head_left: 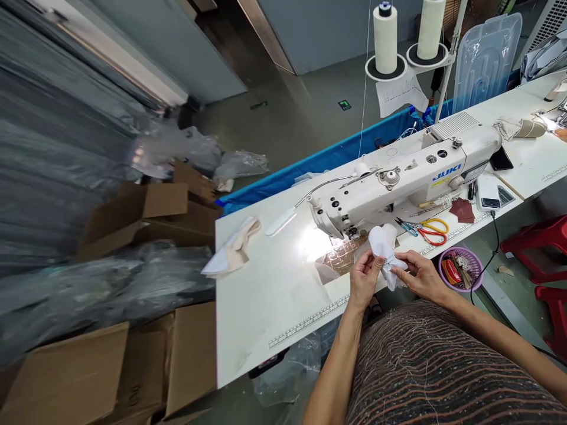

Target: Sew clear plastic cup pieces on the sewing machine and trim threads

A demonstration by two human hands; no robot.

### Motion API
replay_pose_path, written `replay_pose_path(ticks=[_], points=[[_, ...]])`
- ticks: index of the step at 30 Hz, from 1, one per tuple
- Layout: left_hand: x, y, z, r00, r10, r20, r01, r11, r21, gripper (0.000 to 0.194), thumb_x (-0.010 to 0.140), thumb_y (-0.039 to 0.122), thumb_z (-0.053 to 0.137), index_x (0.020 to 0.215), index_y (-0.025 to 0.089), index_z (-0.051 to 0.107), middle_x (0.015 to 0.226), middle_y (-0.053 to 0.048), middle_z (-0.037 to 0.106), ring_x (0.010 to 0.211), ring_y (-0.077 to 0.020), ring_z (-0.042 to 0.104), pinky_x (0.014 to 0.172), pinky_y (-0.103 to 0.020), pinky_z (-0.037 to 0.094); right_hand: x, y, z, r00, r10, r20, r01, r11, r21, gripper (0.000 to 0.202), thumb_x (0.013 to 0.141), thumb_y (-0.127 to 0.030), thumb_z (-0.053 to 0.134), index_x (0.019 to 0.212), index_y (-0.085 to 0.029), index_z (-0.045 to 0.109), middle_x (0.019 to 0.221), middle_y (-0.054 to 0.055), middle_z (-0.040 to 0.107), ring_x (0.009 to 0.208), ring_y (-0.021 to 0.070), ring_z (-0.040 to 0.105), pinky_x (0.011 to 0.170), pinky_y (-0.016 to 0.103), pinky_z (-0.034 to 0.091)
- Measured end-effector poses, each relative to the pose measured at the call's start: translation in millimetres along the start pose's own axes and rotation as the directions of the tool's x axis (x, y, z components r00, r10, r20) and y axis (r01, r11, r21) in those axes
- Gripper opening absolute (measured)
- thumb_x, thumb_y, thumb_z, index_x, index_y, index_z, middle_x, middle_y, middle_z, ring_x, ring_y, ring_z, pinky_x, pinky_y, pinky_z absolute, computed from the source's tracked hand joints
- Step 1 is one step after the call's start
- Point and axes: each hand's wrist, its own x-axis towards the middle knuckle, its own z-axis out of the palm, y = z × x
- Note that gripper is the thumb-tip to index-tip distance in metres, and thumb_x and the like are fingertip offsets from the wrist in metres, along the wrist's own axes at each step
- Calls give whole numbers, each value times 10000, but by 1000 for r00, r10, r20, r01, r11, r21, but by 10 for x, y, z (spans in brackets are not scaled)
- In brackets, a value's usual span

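Note:
A small, crumpled piece of white fabric is held between my two hands at the front edge of the sewing table. My left hand pinches its left side between thumb and fingers. On the other side, my right hand grips the lower right part of the cloth. Just behind the fabric stands the white sewing machine, its needle area lit by a bright lamp. To the right of the cloth lie scissors with red and yellow handles and small snips with blue handles.
Folded beige and white fabric lies at the table's left end. Thread cones stand behind the machine. A purple basket sits below the front edge, near red stools. Open cardboard boxes fill the floor at left.

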Motion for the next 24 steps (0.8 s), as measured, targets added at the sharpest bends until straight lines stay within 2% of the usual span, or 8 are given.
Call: replay_pose_path(ticks=[3, 5, 12, 18, 21, 24], points=[[-6, 4, 1, 1000, -13, -10, 13, 1000, 0, 405, 578, 470, 837, 801, 161, 700, 781, -33, 714, 720, -174, 653, 668, -281, 524, 3, 14, 28, 992, 120, -43, -112, 982, 149, 357, 723, -495, 731, 944, -215, 750, 846, 57, 679, 742, 185, 599, 680, 313, 527], [-13, -17, 23, 999, -30, -18, 30, 999, -17, 418, 573, 496, 834, 770, 155, 694, 738, -24, 705, 671, -151, 634, 645, -264, 510, 9, 21, 36, 981, 194, -28, -182, 953, 243, 383, 683, -551, 739, 860, -213, 764, 807, 48, 698, 737, 195, 610, 696, 327, 527], [-36, -103, 66, 992, -124, 10, 124, 988, -87, 446, 567, 525, 832, 756, 153, 677, 706, -2, 691, 612, -110, 600, 621, -238, 496, -4, 46, -13, 942, 332, 48, -324, 863, 388, 477, 609, -620, 760, 792, -179, 772, 619, 8, 664, 640, 185, 610, 629, 312, 511], [-96, -89, 10, 991, -128, 24, 130, 988, -82, 511, 624, 531, 803, 950, 155, 685, 873, -54, 720, 761, -166, 669, 763, -328, 540, 11, 82, -26, 920, 382, 90, -375, 787, 491, 538, 575, -665, 764, 838, -195, 772, 770, 43, 728, 725, 227, 655, 674, 344, 532], [-159, -91, -6, 994, -109, 10, 110, 992, -56, 468, 643, 502, 802, 923, 154, 663, 925, -69, 711, 815, -179, 677, 795, -343, 541, 32, 104, -12, 912, 390, 128, -397, 760, 514, 522, 572, -636, 787, 863, -203, 768, 807, 50, 737, 756, 233, 665, 690, 348, 537], [-205, -140, 7, 996, -93, 3, 94, 995, -20, 484, 595, 472, 837, 907, 153, 649, 906, -70, 710, 826, -186, 677, 779, -328, 545, 47, 136, 10, 904, 393, 166, -418, 742, 524, 509, 574, -610, 802, 880, -204, 762, 813, 52, 737, 741, 222, 669, 691, 347, 537]])
